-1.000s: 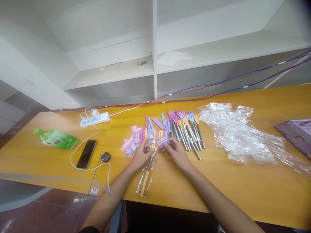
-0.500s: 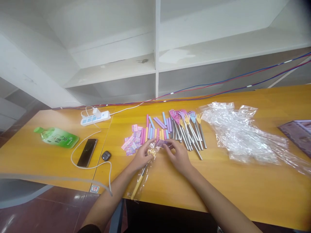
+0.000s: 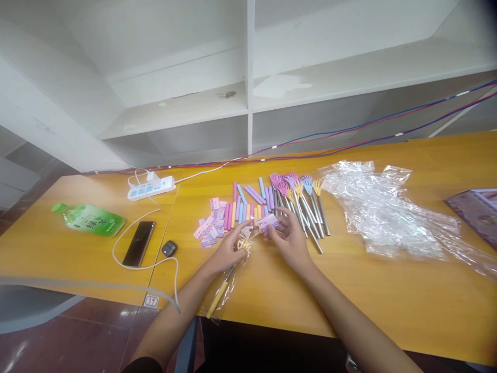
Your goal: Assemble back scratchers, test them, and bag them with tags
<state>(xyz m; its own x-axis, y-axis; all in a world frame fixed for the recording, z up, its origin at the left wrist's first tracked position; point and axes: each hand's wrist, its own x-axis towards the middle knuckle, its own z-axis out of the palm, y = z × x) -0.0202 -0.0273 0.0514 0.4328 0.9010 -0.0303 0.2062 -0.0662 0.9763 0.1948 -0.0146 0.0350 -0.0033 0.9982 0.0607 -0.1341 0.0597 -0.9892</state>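
My left hand [image 3: 230, 249] is closed around the claw end of a yellow-handled back scratcher [image 3: 218, 299], which lies inside a clear plastic sleeve and points down toward the table's front edge. Between the thumb and fingers of my right hand [image 3: 290, 242] is a small purple-and-white printed card [image 3: 267, 223], close to the sleeve's upper end. Beyond my hands lie several coloured foam handle tubes [image 3: 254, 195] in pink, blue, purple and yellow. A pile of similar printed cards [image 3: 209, 229] sits left of them. Back scratchers with metal rods and coloured claws [image 3: 298, 190] are heaped to the right.
A heap of clear plastic sleeves [image 3: 388, 217] covers the right side of the table. On the left are a green drink bottle [image 3: 93, 219], a phone [image 3: 139, 244], a black earbud case [image 3: 169, 248] and a white power strip [image 3: 150, 189] with a looping cable.
My right hand has drawn slightly away from my left, and the card has turned so its printed face shows. My left hand keeps its hold on the sleeved back scratcher.
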